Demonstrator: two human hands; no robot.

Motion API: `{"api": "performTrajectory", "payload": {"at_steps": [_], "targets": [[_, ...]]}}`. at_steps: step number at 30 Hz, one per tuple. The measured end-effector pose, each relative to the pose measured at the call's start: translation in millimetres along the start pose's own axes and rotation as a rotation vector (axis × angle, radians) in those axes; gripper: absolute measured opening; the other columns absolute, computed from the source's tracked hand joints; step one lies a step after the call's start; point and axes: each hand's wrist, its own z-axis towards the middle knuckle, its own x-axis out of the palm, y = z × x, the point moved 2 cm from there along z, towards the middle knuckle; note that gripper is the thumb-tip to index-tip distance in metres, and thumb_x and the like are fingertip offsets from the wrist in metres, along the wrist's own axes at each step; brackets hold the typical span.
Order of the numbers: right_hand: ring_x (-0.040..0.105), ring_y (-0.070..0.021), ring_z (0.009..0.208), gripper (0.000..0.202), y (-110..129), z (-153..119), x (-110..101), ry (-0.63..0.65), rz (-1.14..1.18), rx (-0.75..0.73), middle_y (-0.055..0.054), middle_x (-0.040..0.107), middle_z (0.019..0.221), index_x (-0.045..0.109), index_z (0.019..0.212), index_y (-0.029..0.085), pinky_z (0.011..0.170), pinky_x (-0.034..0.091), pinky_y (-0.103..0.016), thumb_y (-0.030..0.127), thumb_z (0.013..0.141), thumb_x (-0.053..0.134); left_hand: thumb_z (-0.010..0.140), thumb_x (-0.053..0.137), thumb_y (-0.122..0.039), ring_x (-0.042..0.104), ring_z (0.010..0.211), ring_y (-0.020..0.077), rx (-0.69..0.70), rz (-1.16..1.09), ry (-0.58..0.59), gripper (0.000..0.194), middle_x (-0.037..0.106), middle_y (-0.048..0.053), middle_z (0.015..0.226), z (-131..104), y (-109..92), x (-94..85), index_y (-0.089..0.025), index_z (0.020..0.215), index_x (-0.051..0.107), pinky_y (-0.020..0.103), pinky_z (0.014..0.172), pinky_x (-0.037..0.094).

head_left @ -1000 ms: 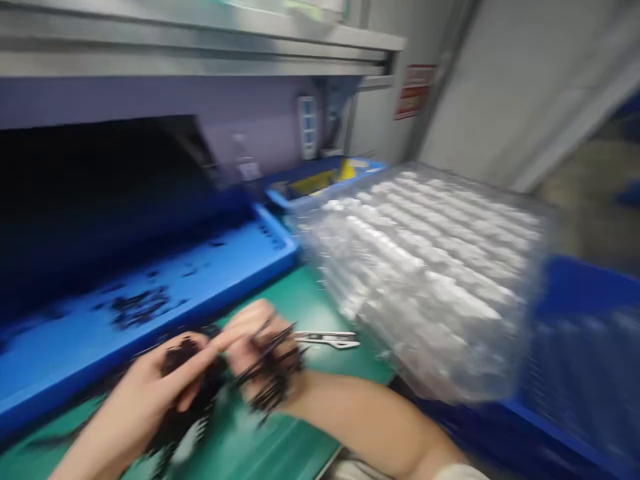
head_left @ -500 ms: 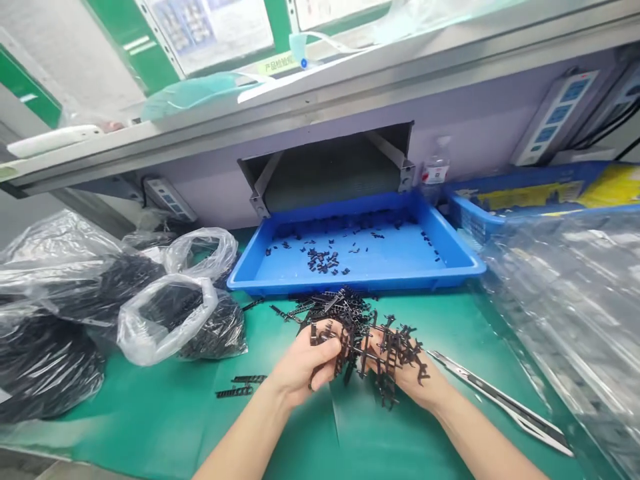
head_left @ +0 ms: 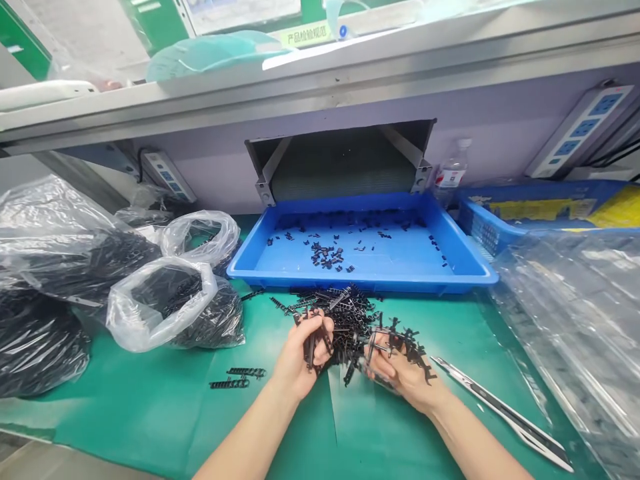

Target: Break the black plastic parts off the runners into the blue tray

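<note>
My left hand [head_left: 300, 357] is closed around some black plastic strips [head_left: 313, 343], at the front of a pile of black parts [head_left: 345, 310]. To its right, my right hand [head_left: 400, 370] has its fingers curled round a branching black plastic frame [head_left: 407, 347], which spreads over the back of the hand and is partly blurred. A gap separates the hands. Two black strips [head_left: 237, 378] lie on the green mat left of my left hand.
Behind the pile stands a blue tray [head_left: 365, 281] with small black pieces. Open plastic bags [head_left: 163, 307] of black parts are at left. A knife-like tool [head_left: 505, 407] and clear plastic packaging [head_left: 580, 320] lie right. A bottle [head_left: 451, 167] stands behind.
My hands have moved apart; the left went slightly left with strips in it. The frame at my right hand has shifted and blurred. The camera view has shifted too.
</note>
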Motion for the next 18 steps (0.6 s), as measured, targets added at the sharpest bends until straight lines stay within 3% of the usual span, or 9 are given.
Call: {"api": "performTrajectory", "payload": {"at_steps": [6,12,18], "targets": [[0.038,-0.0132,0.050,0.032,-2,2,-3,-0.079,-0.091,-0.125,0.002,0.037,0.051,0.049,0.070,0.020,0.051,0.035,-0.025,0.050,0.075,0.059,0.060,0.073,-0.032,0.033,0.042,0.0020,-0.113,-0.010,0.107,0.036,0.039,-0.005,0.058,-5,7,0.3,-0.015,0.078,0.047,0.010,0.031,0.022],[0.037,-0.0130,0.048,0.036,-1,0,1,-0.029,-0.117,-0.049,0.001,0.039,0.051,0.052,0.065,0.019,0.048,0.035,-0.024,0.053,0.077,0.052,0.051,0.079,-0.033,0.037,0.040,0.0027,-0.192,0.018,0.059,0.044,0.044,-0.004,0.057,-4,16,0.0,-0.014,0.074,0.047,0.012,0.032,0.024],[0.040,-0.0132,0.048,0.034,-3,-3,-4,-0.054,-0.176,-0.004,0.000,0.042,0.048,0.055,0.060,0.018,0.046,0.035,-0.023,0.047,0.076,0.057,0.050,0.078,-0.039,0.043,0.041,0.0052,-0.207,-0.003,0.188,0.043,0.047,-0.001,0.053,-2,24,0.9,-0.010,0.064,0.050,0.013,0.034,0.029]]}}
